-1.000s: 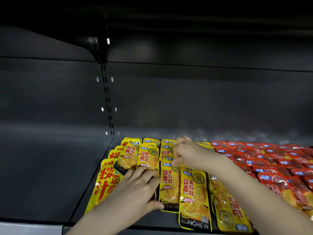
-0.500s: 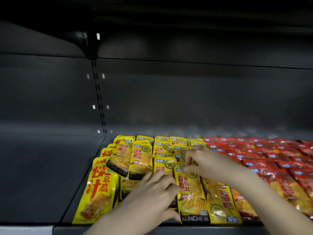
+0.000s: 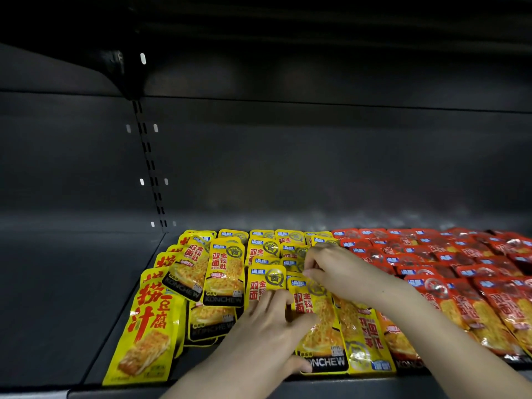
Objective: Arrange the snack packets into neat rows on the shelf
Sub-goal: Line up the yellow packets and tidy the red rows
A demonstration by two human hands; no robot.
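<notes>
Yellow snack packets (image 3: 224, 272) lie in overlapping columns on the dark shelf (image 3: 86, 298), some of them crooked. Red packets (image 3: 460, 269) fill the rows to their right. My right hand (image 3: 339, 272) reaches in from the right, its curled fingers pinching the top edge of a front yellow packet (image 3: 319, 326). My left hand (image 3: 267, 332) lies flat with fingers spread on the column just left of that packet, its thumb by the packet's lower edge. A bigger yellow packet with red lettering (image 3: 146, 326) lies at the far left of the group.
The shelf's left half is bare dark metal. A slotted upright (image 3: 149, 168) runs up the back wall, and another shelf (image 3: 259, 38) hangs overhead. The shelf's front lip (image 3: 115, 393) runs under my forearms.
My right hand has come forward from the back rows to the top of the front yellow packet. My left hand has slid right onto the neighbouring column.
</notes>
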